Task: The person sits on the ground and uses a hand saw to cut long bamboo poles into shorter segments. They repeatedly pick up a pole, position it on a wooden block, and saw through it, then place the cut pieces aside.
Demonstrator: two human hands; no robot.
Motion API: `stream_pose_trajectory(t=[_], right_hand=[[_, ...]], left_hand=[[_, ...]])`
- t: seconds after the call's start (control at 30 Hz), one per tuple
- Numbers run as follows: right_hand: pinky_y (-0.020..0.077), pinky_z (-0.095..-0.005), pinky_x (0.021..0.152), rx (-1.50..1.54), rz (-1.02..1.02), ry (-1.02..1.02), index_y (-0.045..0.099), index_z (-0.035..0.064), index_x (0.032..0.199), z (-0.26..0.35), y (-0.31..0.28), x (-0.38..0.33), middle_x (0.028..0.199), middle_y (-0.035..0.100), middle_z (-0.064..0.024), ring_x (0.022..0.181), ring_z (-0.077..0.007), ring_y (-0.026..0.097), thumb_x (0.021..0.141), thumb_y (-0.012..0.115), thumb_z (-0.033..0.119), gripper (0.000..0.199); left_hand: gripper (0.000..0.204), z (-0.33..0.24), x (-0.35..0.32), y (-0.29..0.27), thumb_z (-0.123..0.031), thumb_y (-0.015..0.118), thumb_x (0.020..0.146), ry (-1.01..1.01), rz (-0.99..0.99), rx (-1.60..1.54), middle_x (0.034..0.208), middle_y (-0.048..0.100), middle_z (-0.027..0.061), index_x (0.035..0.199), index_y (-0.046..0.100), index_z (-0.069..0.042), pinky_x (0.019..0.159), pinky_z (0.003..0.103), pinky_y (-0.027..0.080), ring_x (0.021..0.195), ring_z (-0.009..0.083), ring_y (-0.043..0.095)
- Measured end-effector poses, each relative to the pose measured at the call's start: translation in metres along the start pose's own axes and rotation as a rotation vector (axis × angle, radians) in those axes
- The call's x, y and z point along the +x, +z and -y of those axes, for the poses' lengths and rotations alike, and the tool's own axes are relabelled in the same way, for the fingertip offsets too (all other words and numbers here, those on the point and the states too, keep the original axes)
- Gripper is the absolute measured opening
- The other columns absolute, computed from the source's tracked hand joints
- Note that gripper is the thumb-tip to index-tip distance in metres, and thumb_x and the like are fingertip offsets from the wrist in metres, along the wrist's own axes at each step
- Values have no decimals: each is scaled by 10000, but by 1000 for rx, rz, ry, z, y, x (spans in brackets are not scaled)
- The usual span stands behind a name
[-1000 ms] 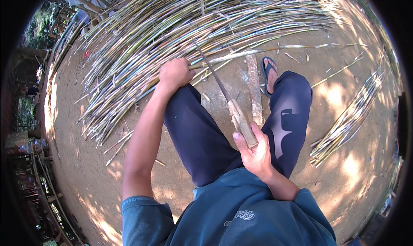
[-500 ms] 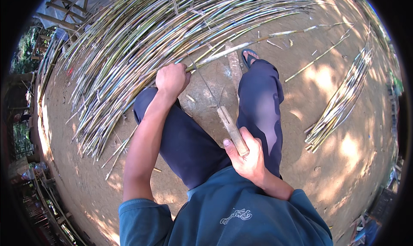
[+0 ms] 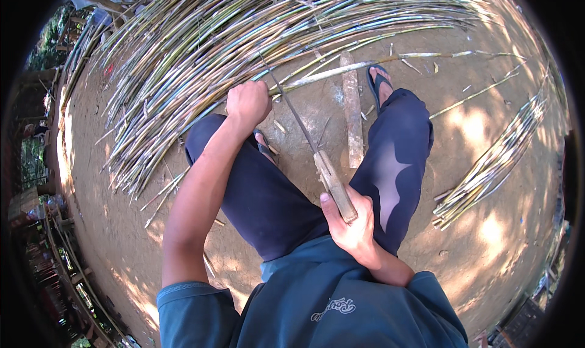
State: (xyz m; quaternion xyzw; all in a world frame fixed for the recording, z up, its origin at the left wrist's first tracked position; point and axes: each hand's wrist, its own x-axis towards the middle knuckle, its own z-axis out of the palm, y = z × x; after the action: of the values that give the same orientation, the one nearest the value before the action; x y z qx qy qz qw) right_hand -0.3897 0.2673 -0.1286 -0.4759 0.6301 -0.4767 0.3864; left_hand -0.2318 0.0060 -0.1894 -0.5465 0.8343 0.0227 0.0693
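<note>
The left hand point(image 3: 248, 105) was closed around a pole point(image 3: 323, 75); the right hand point(image 3: 354, 225) gripped a wooden-handled saw point(image 3: 331, 180), its blade across the pole just beside the left hand. The pole stretched rightward over a board point(image 3: 352, 113), with a large heap of canes point(image 3: 207, 74) beyond it

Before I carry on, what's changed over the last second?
The left knee has swung outward to the left, and the left foot now shows beside it. Nothing was taken hold of or let go: the left hand stays on the pole, the right hand on the wooden-handled tool, still crossing the pole.
</note>
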Motion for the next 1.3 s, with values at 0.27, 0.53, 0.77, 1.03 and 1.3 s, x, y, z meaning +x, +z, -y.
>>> stream_pose_trajectory(t=[0.27, 0.53, 0.77, 1.03, 1.3], right_hand=[[407, -321, 474, 15, 30, 87, 565, -5, 797, -12, 9, 31, 527, 496, -96, 458, -129, 475, 914, 641, 141, 202], [400, -317, 476, 53, 5, 93, 560, 4, 758, -21, 20, 40, 528, 491, -83, 463, -120, 469, 911, 641, 130, 214], [412, -322, 477, 57, -1, 100, 555, 2, 752, -24, 27, 48, 530, 507, -93, 462, -134, 520, 902, 645, 105, 203], [409, -312, 468, 20, 7, 137, 557, 2, 757, -14, 17, 27, 524, 510, -90, 451, -139, 522, 901, 649, 114, 204], [393, -303, 456, 34, -7, 124, 563, -1, 767, -19, 21, 31, 520, 492, -85, 442, -108, 477, 906, 645, 113, 197]], left_hand=[[192, -1, 9, 5, -153, 583, 816, -14, 56, 18, 857, 721, 186, 853, 734, -42, 714, 429, 568, 810, 341, 716], [229, 2, 20, 25, -239, 624, 838, -41, 90, -48, 835, 705, 208, 856, 728, -36, 725, 461, 557, 787, 377, 697], [286, 4, 30, 34, -279, 629, 843, -36, 169, -125, 859, 706, 226, 862, 721, -9, 755, 463, 555, 822, 384, 697], [271, -10, 25, 12, -227, 607, 782, -98, 174, -111, 884, 715, 223, 866, 737, -4, 733, 441, 567, 824, 369, 710], [309, -15, 15, 14, -285, 632, 794, -102, 95, -96, 828, 702, 239, 826, 730, 7, 717, 454, 566, 786, 387, 703]])
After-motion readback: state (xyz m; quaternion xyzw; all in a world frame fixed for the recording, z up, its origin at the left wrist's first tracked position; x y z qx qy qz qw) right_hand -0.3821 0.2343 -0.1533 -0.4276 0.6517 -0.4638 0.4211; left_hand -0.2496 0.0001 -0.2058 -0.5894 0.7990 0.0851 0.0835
